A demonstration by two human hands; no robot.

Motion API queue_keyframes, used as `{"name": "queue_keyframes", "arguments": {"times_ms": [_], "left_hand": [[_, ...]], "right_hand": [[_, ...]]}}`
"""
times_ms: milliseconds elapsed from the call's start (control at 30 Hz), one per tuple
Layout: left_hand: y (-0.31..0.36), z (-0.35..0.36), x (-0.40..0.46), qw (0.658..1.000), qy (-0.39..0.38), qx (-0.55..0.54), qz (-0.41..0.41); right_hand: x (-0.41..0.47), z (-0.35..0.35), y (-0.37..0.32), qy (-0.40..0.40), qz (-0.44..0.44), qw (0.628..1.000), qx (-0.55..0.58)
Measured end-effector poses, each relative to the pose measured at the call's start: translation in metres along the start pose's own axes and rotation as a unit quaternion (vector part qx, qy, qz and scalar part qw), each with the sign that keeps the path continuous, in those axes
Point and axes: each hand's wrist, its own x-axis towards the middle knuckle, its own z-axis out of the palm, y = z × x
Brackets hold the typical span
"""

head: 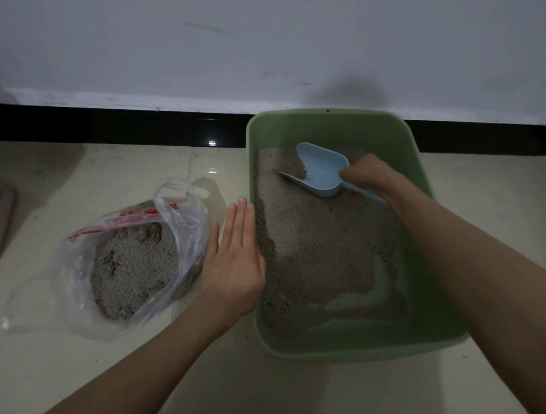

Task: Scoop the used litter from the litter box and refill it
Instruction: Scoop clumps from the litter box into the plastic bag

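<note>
Mid-scoop, by the look of it. Right hand [365, 175] wrapped around the handle of the blue scoop [321, 169], fingers curled tight on it, with the scoop's front lip dug into the used litter [316, 245] at the far end of the green litter box [357, 349]. Only a small bit of litter inside the scoop so far, just ahead of the right hand.

Left hand [233, 257] flat and spread, fingers straight and held together, thumb out to the side, laid along the outer wall of the box. Probably bracing it so it doesn't slide on the floor [210, 395], though actual contact with the rim is hard to confirm from this angle.

Just past the left hand's thumb side: a clear plastic bag [185, 216] lying open on the floor, already holding a good heap of grey litter with some clumps. So plenty scooped out already, judging by that pile. Still lots in the box though, with a bare green patch of the bottom showing nearer the right forearm.

Next move, best guess: push the scoop deeper to get a proper load, lift it level so nothing spills over the rim, then swing it across over the left hand to the bag's mouth. Bag opening looks floppy, so may need the left hand off the box to hold it open. No fresh litter for the refill anywhere in view, so that step seems a way off yet.
</note>
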Motion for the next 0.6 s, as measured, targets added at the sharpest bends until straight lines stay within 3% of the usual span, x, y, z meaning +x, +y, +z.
{"name": "queue_keyframes", "arguments": {"times_ms": [333,600], "left_hand": [[-0.001,0.001,0.001,1.000,0.000,-0.004,0.001],[-0.003,-0.003,0.001,1.000,-0.022,0.008,-0.011]], "right_hand": [[-0.010,0.032,0.000,-0.042,-0.019,0.978,0.202],[-0.026,0.030,0.024,-0.037,-0.053,0.969,0.238]]}}
